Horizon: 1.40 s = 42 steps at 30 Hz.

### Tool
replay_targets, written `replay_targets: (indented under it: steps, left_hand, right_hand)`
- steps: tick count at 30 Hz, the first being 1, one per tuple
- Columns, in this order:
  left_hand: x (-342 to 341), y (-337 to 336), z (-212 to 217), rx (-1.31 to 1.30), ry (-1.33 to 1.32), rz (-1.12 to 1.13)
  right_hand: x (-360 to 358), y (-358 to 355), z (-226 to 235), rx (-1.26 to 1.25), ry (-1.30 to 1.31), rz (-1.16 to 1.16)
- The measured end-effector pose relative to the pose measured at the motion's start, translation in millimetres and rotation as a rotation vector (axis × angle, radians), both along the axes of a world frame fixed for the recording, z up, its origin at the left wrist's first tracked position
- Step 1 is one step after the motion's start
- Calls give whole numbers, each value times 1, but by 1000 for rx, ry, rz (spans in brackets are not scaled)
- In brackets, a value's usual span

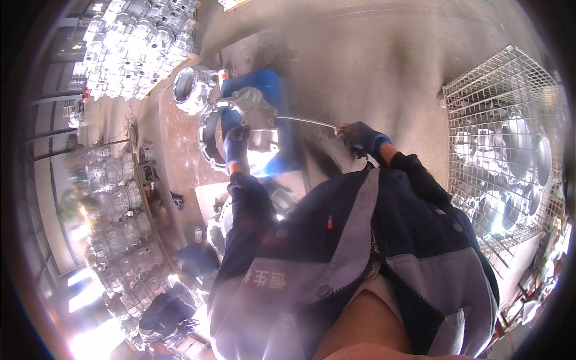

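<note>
We find the left hand (236, 146), in a blue glove, clenched on the rim of a grey cast metal housing (240, 123) resting on the worktop (180, 144) against a blue stand (277, 96). The right hand (359, 137) grasps a thin metal rod (306, 122) reaching to the housing. Work on it appears under way, not finished. A second housing (191, 89) sits just beyond; stacked castings (135, 45) and a wire cage (504, 138) flank the station.

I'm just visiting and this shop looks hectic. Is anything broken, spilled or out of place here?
Nothing clearly stands out. The left hand steadies a metal casting on the blue stand, and the right hand holds a thin rod to it. Glare hides fine detail.
</note>
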<state>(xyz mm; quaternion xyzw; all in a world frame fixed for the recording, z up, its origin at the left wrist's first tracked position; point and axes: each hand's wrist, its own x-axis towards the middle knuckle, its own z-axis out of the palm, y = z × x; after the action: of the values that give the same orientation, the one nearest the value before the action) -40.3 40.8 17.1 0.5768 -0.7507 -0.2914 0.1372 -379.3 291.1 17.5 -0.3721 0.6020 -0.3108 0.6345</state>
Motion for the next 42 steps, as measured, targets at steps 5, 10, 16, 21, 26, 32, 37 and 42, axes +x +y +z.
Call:
replay_targets:
  steps: [5, 10, 16, 21, 26, 32, 37, 42]
  left_hand:
    - [15, 18, -32, 41, -11, -24]
    - [4, 27, -34, 128, 25, 102]
    - [-5, 29, -24, 73, -148, 23]
    - [-17, 35, -16, 115, -32, 185]
    - [2, 56, 12, -284, 389, 317]
    - [91, 116, 43, -496, 870, 1025]
    - [124, 168, 48, -521, 1024, 1149]
    - [113, 196, 52, -271, 909, 1243]
  right_hand:
    - [10, -11, 2, 29, 37, 65]
    - [4, -10, 21, 212, -195, -98]
    - [3, -18, -6, 93, -89, -30]
    - [-10, -21, -3, -172, 127, 156]
    - [-14, -13, 77, 67, 78, 48]
    - [11, -33, 134, -451, 789, 537]
    - [83, -81, 146, -502, 847, 650]
    - [150, -142, 152, -553, 919, 656]
